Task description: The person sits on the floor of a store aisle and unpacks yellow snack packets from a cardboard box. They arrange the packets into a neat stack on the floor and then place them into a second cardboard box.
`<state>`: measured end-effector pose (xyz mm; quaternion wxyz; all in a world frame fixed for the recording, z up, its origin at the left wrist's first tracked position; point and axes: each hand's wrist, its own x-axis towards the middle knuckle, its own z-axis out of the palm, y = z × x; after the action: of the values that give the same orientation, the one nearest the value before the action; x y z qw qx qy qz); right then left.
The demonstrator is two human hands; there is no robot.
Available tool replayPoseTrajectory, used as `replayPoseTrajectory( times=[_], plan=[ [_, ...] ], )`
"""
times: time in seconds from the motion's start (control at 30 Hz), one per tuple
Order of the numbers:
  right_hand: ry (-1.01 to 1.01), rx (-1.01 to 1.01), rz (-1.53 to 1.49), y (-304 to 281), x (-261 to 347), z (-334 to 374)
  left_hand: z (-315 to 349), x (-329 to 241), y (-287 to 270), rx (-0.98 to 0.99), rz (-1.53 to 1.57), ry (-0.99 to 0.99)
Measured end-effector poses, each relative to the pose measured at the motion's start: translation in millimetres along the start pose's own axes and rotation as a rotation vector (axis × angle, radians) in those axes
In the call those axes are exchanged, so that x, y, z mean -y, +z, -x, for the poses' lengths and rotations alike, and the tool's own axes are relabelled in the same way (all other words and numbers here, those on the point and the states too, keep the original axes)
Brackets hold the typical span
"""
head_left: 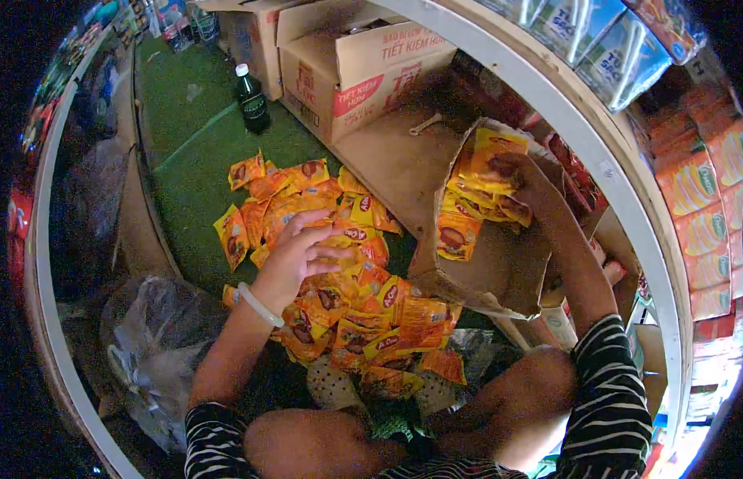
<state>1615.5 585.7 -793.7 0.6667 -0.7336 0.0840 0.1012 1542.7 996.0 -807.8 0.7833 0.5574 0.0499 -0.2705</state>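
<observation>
Dozens of small orange and yellow sachets [339, 271] lie heaped on the green mat [188, 120] in front of the person's knees, so most of the emptying looks done, while a last cluster of sachets still clings inside the tipped box [483, 263] and has yet to come out. At far left a crumpled clear plastic bag [152, 335] sits by the pile. The left hand [296, 255], a pale bangle [260, 305] on its wrist, rests palm down on the heap with fingers loosely spread, pressing sachets rather than gripping any one. Behind, a dark green bottle [250, 97] with a white cap stands upright beside stacked brown cartons [363, 68] printed in red. The right hand [539, 191] reaches into the torn cardboard box, fingers curled round its upper edge among the remaining sachets; whether it pinches one cannot be told. At right, past a curved white shelf edge [595, 160], orange packets [699, 207] stand in rows, with pale blue cartons [595, 40] above.
</observation>
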Motion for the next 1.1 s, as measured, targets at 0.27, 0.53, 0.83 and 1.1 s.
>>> replayPoseTrajectory(
  times=[0.27, 0.53, 0.83, 1.1],
  plan=[
    [-0.417, 0.163, 0.426, -1.7, -4.7, -6.7, -7.0, 16.1, -22.2, -0.074, 0.078, -0.103],
    [-0.029, -0.001, 0.089, -0.2, -23.2, -27.3, -26.5, 39.1, -50.6, -0.159, 0.111, -0.092],
    [-0.453, 0.125, 0.761, 2.4, -12.9, -0.1, -46.3, 88.0, -126.6, -0.494, -1.558, 0.190],
    [-0.643, 0.168, 0.708, -6.1, -24.2, -19.5, -51.7, 109.8, -128.1, -0.155, -1.906, 0.385]
  ],
)
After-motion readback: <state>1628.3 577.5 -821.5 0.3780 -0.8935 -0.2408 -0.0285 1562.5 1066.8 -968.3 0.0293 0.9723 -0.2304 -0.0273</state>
